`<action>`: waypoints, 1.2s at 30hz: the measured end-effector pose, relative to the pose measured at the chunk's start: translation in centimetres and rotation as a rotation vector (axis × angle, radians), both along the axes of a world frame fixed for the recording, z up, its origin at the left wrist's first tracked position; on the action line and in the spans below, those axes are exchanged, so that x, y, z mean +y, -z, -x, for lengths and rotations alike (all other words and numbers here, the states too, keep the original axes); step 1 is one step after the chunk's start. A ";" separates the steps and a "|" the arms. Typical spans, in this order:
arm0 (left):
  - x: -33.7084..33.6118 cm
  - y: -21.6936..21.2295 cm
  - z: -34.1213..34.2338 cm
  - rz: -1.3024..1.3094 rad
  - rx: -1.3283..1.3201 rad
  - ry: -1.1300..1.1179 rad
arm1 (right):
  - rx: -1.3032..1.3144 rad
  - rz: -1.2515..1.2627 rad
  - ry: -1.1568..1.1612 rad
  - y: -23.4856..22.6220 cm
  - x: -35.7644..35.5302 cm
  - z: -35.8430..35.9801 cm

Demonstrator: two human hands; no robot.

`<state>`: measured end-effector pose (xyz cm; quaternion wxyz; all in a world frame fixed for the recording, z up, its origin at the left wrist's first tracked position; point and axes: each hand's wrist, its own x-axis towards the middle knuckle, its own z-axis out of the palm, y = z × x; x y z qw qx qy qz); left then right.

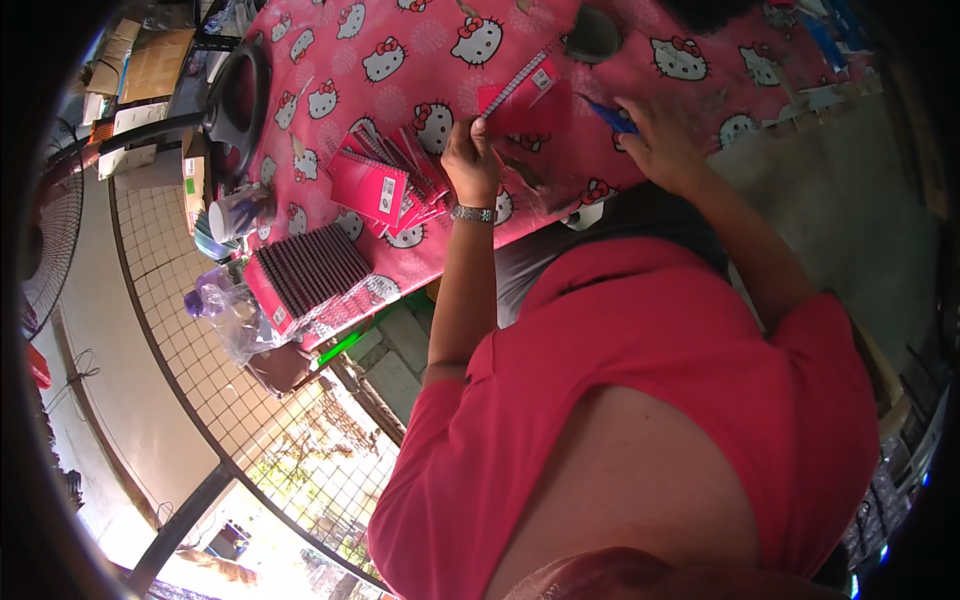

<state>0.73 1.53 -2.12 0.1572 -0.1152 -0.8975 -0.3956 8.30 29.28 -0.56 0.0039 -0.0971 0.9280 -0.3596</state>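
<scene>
My left hand pinches the lower corner of a red spiral-bound notebook, which is tilted over the table with its coil along the upper left edge. In my right hand is a pair of small blue-handled pliers, their narrow tip pointing left toward the notebook's right edge without clearly touching it. Left of my left wrist lies a loose, fanned pile of red spiral notebooks. A neat row of similar notebooks sits at the table's near left corner.
A pink cartoon-print cloth covers the table. A dark round object rests beyond the notebook. Along the left edge stand a white tub, a clear plastic bag and a black fan base. Blue items lie far right.
</scene>
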 end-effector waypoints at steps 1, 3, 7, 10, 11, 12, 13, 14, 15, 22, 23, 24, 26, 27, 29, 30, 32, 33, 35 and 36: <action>0.1 0.0 0.0 -0.021 -0.039 -0.019 | -0.090 0.279 -0.004 0.6 0.0 -0.1; 1.1 -0.5 -0.1 -0.140 0.097 -0.003 | -0.365 0.893 0.064 -0.2 -1.3 -0.5; 0.7 0.6 -0.2 -0.185 0.102 -0.034 | -0.328 0.807 -0.053 -4.2 -5.4 -0.3; -0.2 0.6 -0.1 -0.021 0.077 -0.019 | 0.035 0.454 -0.276 -4.2 -6.8 1.3; -0.2 0.6 -0.1 -0.034 0.060 -0.012 | 0.099 0.368 -0.275 -4.1 -7.0 1.5; 0.1 0.0 -0.2 -0.048 0.044 -0.005 | 0.162 0.281 -0.273 -4.0 -7.1 1.6; 0.5 -0.5 -0.1 -0.063 0.027 0.003 | 0.224 0.193 -0.269 -3.9 -7.2 1.7; 0.8 -0.9 0.0 -0.096 0.053 0.002 | 0.246 0.154 -0.254 -3.7 -7.3 1.9; 0.6 -0.6 -0.1 -0.107 0.051 0.005 | 0.273 0.127 -0.248 -3.5 -7.5 2.0; -0.7 1.1 -0.2 -0.029 0.086 0.025 | 0.116 0.024 -0.244 -4.9 -8.4 1.5; -0.6 0.5 -0.4 0.054 0.074 0.026 | 0.018 0.044 -0.235 -5.2 -8.4 1.2; -0.3 0.0 -0.8 0.030 0.078 0.003 | -0.326 0.424 -0.195 -5.6 -8.1 1.4; 0.4 -1.0 -1.6 -0.016 0.084 -0.048 | -1.016 1.179 -0.088 -6.3 -7.5 1.9; 0.6 -1.8 -1.9 -0.020 0.151 -0.061 | -0.923 1.150 -0.116 -6.1 -7.4 1.5; 0.7 -3.3 -2.4 -0.034 0.288 -0.099 | -0.741 1.078 -0.176 -5.4 -7.4 0.4; -0.2 -4.1 -2.7 0.026 0.292 -0.147 | -0.678 0.960 -0.218 -6.3 -6.7 0.2; -3.6 -5.1 -2.5 0.000 0.369 -0.316 | -0.249 0.370 -0.121 -4.9 -4.1 -0.1; -4.3 -7.3 -3.2 -0.219 0.181 -0.502 | -0.041 0.074 -0.071 -3.7 -2.5 -0.2; -7.4 -9.7 -3.4 -0.578 0.252 -0.495 | 0.156 -0.174 0.061 -1.0 0.7 1.1; -10.0 -9.3 -3.9 -0.480 0.183 -0.597 | 0.263 -0.260 0.065 -0.8 1.2 2.1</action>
